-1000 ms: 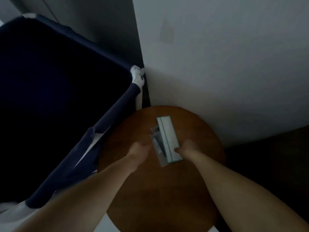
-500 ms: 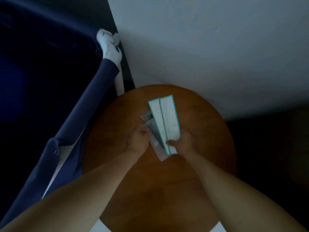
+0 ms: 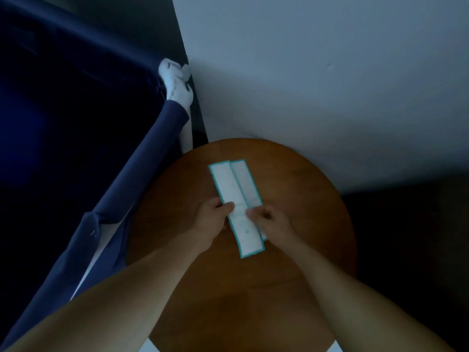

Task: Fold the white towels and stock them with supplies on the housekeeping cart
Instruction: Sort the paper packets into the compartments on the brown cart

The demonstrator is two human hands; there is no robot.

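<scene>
Two long white packets with teal borders lie side by side over the round wooden table (image 3: 299,189). The left packet (image 3: 232,191) overlaps the right packet (image 3: 247,181). My left hand (image 3: 212,217) pinches the left packet's left edge near its middle. My right hand (image 3: 270,221) pinches the packets from the right, thumb on the left packet. The lower end of the right packet is hidden under my right hand.
A dark blue fabric cart bag (image 3: 76,123) fills the left side, its rim sleeve (image 3: 142,168) ending at a white frame corner (image 3: 177,85). A pale wall (image 3: 317,85) stands behind the table. Dark floor (image 3: 418,237) lies to the right.
The clear wrapped items under my left hand are no longer in sight. My left hand has moved onto the left packet's edge, and both packets have slid slightly toward me.
</scene>
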